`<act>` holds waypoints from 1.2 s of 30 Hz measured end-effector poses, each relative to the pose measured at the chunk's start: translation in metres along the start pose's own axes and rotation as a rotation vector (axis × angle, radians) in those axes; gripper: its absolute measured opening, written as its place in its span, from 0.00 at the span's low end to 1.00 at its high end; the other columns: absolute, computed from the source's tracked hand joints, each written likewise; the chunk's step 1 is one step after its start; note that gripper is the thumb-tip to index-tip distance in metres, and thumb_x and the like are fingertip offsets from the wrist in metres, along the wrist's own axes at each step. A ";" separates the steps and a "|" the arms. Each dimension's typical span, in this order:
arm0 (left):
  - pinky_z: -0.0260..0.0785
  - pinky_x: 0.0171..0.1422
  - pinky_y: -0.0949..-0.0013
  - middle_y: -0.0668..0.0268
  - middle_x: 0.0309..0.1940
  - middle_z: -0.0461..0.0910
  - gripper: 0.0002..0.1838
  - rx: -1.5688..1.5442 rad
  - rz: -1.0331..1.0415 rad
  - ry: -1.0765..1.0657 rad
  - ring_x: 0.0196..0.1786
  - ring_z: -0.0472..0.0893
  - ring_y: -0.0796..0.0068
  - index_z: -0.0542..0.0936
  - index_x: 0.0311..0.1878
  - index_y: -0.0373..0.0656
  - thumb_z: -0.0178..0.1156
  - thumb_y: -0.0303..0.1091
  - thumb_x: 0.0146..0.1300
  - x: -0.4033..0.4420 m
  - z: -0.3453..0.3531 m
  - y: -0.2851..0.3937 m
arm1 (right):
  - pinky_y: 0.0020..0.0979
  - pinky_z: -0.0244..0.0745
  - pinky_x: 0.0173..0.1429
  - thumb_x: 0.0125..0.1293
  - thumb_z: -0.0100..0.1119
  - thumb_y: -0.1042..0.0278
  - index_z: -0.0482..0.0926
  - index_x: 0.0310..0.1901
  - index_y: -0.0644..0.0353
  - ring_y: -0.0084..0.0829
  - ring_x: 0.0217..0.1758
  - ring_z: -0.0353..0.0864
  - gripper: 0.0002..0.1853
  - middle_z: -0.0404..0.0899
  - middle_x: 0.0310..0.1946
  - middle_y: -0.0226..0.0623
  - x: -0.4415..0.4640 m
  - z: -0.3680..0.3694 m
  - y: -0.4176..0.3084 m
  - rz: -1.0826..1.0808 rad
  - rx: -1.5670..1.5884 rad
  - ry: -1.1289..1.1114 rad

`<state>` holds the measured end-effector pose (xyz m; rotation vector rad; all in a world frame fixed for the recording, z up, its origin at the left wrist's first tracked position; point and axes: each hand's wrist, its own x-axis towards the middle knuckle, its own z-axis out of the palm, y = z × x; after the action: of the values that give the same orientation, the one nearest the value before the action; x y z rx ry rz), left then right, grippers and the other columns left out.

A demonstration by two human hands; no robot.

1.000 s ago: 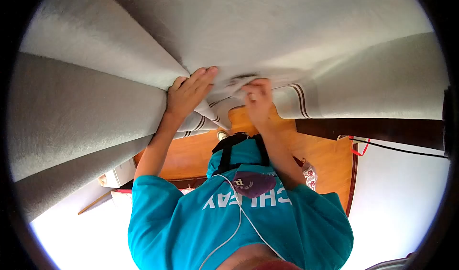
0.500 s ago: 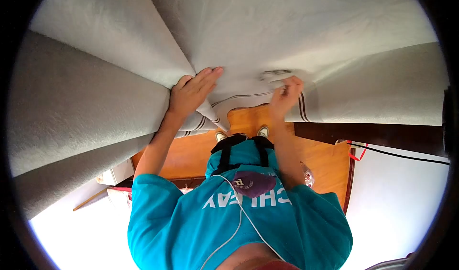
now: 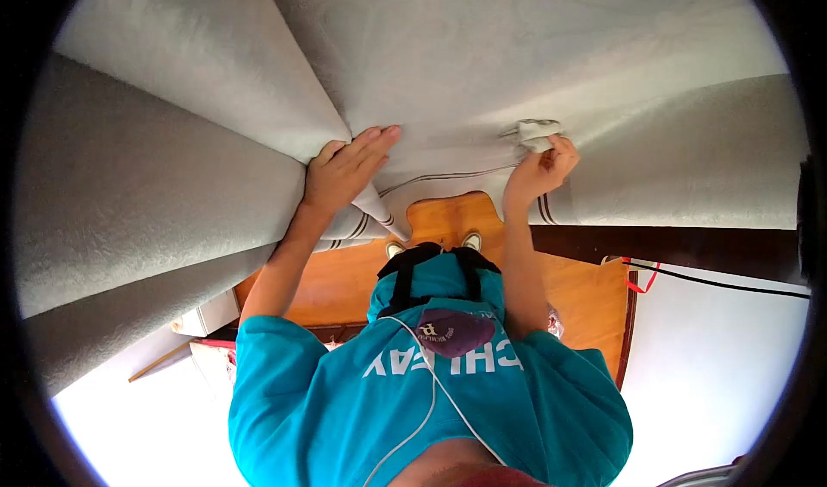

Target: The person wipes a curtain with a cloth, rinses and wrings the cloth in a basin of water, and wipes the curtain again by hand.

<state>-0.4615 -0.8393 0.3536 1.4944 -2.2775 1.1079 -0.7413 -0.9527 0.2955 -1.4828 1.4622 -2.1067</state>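
Grey curtain-like fabric (image 3: pixel 448 65) with a faint pattern fills the upper view, with dark stripes along its lower edge. My left hand (image 3: pixel 346 170) lies on it with fingers stretched out, beside a long fold (image 3: pixel 306 90). To the right, my right hand (image 3: pixel 544 172) is closed on a small pale grey cloth (image 3: pixel 538 134), pinched between thumb and fingers. The cloth has darker edges and is against or just over the fabric; I cannot tell whether it touches. Part of it is hidden behind my fingers.
Below the hem is an orange-brown wooden floor (image 3: pixel 448 220), with my shoes on it. A dark wooden edge (image 3: pixel 594 244) runs under the fabric at right, near a black cable (image 3: pixel 715 278) and a red ribbon (image 3: pixel 644 282). A thin white cord (image 3: pixel 431 401) hangs over my turquoise shirt.
My right hand has moved to the right across the fabric with the small cloth, which shows more clearly now. My left hand has stayed almost in place.
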 end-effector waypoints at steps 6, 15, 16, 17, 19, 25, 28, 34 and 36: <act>0.56 0.58 0.67 0.83 0.68 0.71 0.26 0.003 -0.004 0.008 0.74 0.61 0.82 0.82 0.58 0.57 0.69 0.54 0.58 0.003 -0.002 0.001 | 0.28 0.65 0.38 0.50 0.58 0.90 0.82 0.39 0.54 0.31 0.47 0.69 0.18 0.66 0.48 0.35 -0.044 0.032 -0.085 -0.236 0.300 -0.424; 0.55 0.57 0.64 0.81 0.70 0.69 0.27 0.014 0.023 0.016 0.74 0.61 0.80 0.82 0.58 0.56 0.70 0.54 0.57 -0.001 0.001 -0.002 | 0.25 0.66 0.39 0.48 0.55 0.91 0.81 0.38 0.57 0.33 0.48 0.71 0.19 0.66 0.48 0.36 0.006 -0.005 -0.007 -0.011 0.019 -0.045; 0.55 0.57 0.64 0.81 0.70 0.69 0.27 0.016 0.024 0.017 0.74 0.61 0.80 0.82 0.58 0.56 0.70 0.54 0.57 -0.001 0.001 -0.002 | 0.26 0.68 0.42 0.49 0.55 0.90 0.80 0.38 0.58 0.34 0.50 0.71 0.17 0.67 0.48 0.36 0.001 -0.009 -0.013 0.069 -0.021 -0.106; 0.56 0.56 0.64 0.81 0.69 0.70 0.27 0.025 0.019 0.026 0.74 0.62 0.80 0.82 0.58 0.55 0.70 0.55 0.56 -0.001 0.001 -0.001 | 0.27 0.69 0.45 0.52 0.58 0.87 0.80 0.37 0.58 0.33 0.51 0.71 0.13 0.67 0.48 0.36 -0.009 -0.007 -0.022 -0.031 0.065 -0.197; 0.56 0.54 0.64 0.81 0.68 0.71 0.28 0.024 0.025 0.040 0.73 0.62 0.80 0.82 0.58 0.55 0.70 0.55 0.56 -0.003 0.004 0.000 | 0.29 0.68 0.52 0.56 0.60 0.83 0.78 0.38 0.59 0.32 0.52 0.70 0.10 0.67 0.47 0.35 -0.054 0.009 -0.044 0.145 0.280 -0.440; 0.47 0.72 0.67 0.88 0.69 0.71 0.27 -0.021 -0.043 -0.022 0.74 0.61 0.86 0.77 0.66 0.60 0.63 0.50 0.64 -0.007 0.004 0.001 | 0.28 0.68 0.51 0.55 0.56 0.87 0.70 0.45 0.61 0.31 0.50 0.68 0.16 0.65 0.46 0.34 -0.062 -0.005 0.026 0.442 0.507 -0.454; 0.47 0.72 0.67 0.88 0.69 0.70 0.26 -0.044 -0.053 -0.055 0.74 0.61 0.85 0.77 0.66 0.60 0.61 0.52 0.65 -0.009 0.006 0.002 | 0.28 0.69 0.47 0.52 0.52 0.93 0.74 0.40 0.63 0.35 0.49 0.70 0.16 0.65 0.47 0.39 -0.023 -0.029 0.064 -0.039 -0.141 -0.303; 0.44 0.74 0.65 0.87 0.71 0.67 0.26 -0.024 -0.064 -0.006 0.75 0.61 0.84 0.78 0.64 0.60 0.63 0.53 0.64 -0.008 0.008 0.000 | 0.31 0.71 0.48 0.56 0.55 0.85 0.76 0.40 0.61 0.34 0.46 0.71 0.11 0.66 0.47 0.38 -0.067 -0.017 0.022 0.273 0.227 -0.512; 0.43 0.75 0.65 0.87 0.72 0.67 0.26 -0.006 -0.063 -0.006 0.75 0.60 0.84 0.78 0.64 0.60 0.62 0.53 0.64 -0.008 0.008 -0.001 | 0.30 0.72 0.49 0.55 0.55 0.88 0.79 0.39 0.61 0.36 0.47 0.71 0.12 0.66 0.47 0.39 -0.091 -0.007 0.013 0.174 0.252 -0.717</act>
<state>-0.4548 -0.8394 0.3445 1.5574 -2.2200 1.0795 -0.7076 -0.8986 0.2292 -1.6782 0.9692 -1.3648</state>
